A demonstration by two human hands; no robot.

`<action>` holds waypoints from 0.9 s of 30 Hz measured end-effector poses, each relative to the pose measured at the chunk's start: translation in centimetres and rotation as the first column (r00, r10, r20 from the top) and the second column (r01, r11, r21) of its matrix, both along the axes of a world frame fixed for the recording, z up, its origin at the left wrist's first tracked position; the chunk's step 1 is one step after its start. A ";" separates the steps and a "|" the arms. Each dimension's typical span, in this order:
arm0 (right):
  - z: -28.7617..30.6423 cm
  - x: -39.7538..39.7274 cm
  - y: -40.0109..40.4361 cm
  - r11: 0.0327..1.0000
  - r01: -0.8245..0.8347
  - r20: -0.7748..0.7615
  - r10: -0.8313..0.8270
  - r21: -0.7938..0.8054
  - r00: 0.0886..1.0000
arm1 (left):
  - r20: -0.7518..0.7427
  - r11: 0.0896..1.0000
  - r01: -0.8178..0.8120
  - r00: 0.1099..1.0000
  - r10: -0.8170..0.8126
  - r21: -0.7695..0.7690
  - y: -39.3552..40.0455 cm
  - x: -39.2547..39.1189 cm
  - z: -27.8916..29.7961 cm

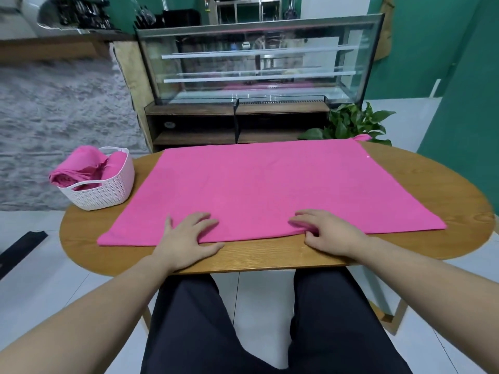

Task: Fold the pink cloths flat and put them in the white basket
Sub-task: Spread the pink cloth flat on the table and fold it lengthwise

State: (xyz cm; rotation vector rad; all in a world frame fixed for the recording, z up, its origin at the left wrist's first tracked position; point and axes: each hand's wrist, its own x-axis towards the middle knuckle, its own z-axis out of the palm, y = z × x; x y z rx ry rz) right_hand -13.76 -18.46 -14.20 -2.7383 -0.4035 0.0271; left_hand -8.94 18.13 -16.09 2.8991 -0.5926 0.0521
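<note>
Spread flat across the middle of the table (270,259): a large pink cloth (264,190), reaching from the near edge almost to the far edge, far right corner bunched into a small knot-like tip at the table's far rim. Resting on the cloth's near hem, left of centre: left hand (186,238), palm down, fingers spread wide and fairly straight, thumb on the bare wood just in front of the hem. On the same hem, right of centre: right hand (328,233), fingers curled, pinching up a small ridge of the fabric. At the far left corner of the table, just beside the cloth's left edge: white basket (108,190), woven-patterned, holding more pink cloths (81,168) heaped loosely above its rim. Behind the table: glass display case (259,60) on a dark wooden stand, leafy green plant (353,125) to its right. Below the near edge: legs in dark trousers (270,333).
</note>
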 end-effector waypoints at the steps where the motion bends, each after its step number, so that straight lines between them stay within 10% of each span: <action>1: 0.3 0.2 -0.2 1.000 -0.004 -0.004 0.004 -0.030 1.000 | 0.020 0.999 0.051 0.998 -0.052 0.006 -0.2 0.0 0.2; 8: 1.5 1.2 -2.1 0.955 0.078 -0.053 -0.097 -0.285 0.994 | 0.200 0.975 0.165 0.961 -0.192 0.146 -3.2 0.6 2.0; 15: 0.7 0.8 -5.5 0.884 0.353 -0.040 -0.383 -0.305 0.923 | 0.079 0.978 -0.201 0.977 0.196 0.060 -1.9 0.6 1.7; 27: 2.5 -2.7 -7.7 0.943 0.261 0.142 -0.235 -0.208 0.961 | 0.084 0.995 -0.046 0.996 0.039 0.083 -0.7 -1.0 3.5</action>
